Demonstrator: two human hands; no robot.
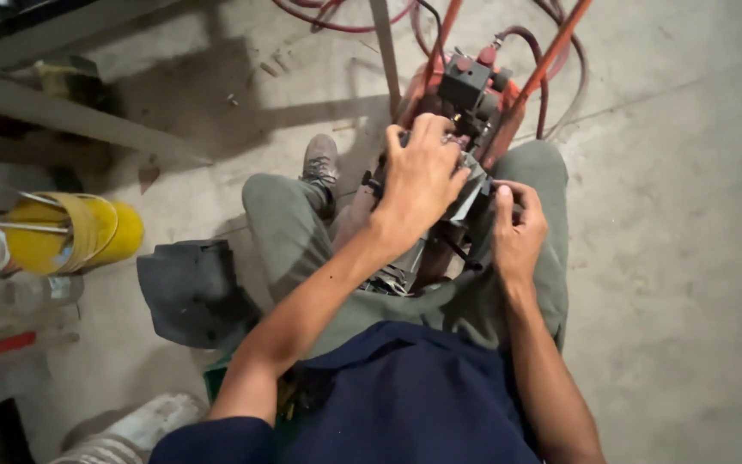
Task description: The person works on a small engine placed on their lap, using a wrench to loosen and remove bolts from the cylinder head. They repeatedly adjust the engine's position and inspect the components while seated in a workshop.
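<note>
Person's sitting with a red machine (465, 94) wedged between the knees on the concrete floor (672, 258). Left hand (420, 185) is spread over its dark metal mid-part, gripping it from above. Right hand (517, 234) is curled around the side, thumb up. Further out: a yellow bucket (88, 232) and red hoses (345, 17).

At the left we see a yellow bucket (88, 232) lying on its side on the concrete floor (680, 283), with a dark grey cloth (191, 288) just right of it. Far off, red hoses (337, 17) coil, and a grey metal beam (70, 116) slants across the far left.
</note>
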